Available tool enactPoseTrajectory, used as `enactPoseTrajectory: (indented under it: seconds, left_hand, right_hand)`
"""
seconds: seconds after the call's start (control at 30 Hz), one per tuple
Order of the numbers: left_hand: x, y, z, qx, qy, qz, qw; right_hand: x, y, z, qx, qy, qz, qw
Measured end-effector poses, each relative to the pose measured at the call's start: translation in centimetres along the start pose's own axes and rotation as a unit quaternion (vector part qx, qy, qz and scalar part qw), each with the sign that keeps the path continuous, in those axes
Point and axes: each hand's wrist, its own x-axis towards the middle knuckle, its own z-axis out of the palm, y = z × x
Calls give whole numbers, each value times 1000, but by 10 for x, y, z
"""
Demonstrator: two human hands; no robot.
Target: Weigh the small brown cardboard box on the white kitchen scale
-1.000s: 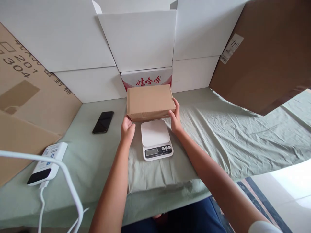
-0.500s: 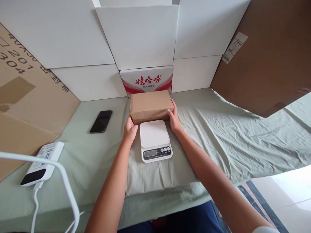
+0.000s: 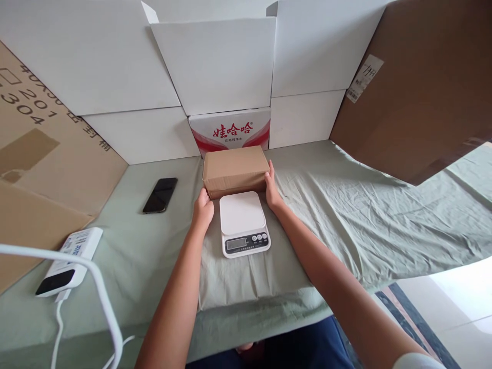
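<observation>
At the far left I see a white power bank [image 3: 69, 261] lying on the green sheet [image 3: 365, 215] that covers the counter, with a white cable [image 3: 57, 328] running off it toward the near edge. Behind it, brown cardboard sheets [image 3: 49, 154] lean along the left side. Further in, a black phone [image 3: 160, 195] lies flat on the sheet, well apart from my hands.

My left hand [image 3: 203, 211] presses against the near left corner of the brown cardboard box [image 3: 235, 169], fingers curled at its lower edge. The box sits in the middle of the counter, just behind a white kitchen scale [image 3: 243, 223], its front face nearly touching the scale's rear edge; I cannot tell whether the box rests fully on the sheet or is held slightly above it. Right behind the box stands a white carton with red lettering [image 3: 229, 131], backed by plain white cardboard panels [image 3: 215, 61].

My right hand [image 3: 271, 185] lies flat against the right end of the box, fingers stretched along that side. So the two hands are apart, clamping the box between them.

To the right the sheet is wrinkled, and a large brown board with a white label [image 3: 415, 87] leans over it.
</observation>
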Motion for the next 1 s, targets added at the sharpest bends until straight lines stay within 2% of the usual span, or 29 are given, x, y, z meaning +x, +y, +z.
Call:
enactPoseTrajectory:
  seconds: [0.3,0.47,0.77,0.9,1.0]
  left_hand:
    - [-2,4,-2,13,4,-6,1000]
    - [0,3,-2,19,7,-2,1000]
    - [1,8,-1,-15,5,6,1000]
    - [-2,21,-4,-22,21,59,998]
    - [-6,31,-5,-23,34,87,995]
  right_hand:
    - [-4,1,0,-4,52,-10,999]
    - [-10,-4,0,-16,91,-52,994]
    - [-8,-13,1,0,34,-54,998]
    - [-7,-13,2,8,12,-87,996]
    - [-10,-17,2,-15,18,-125,992]
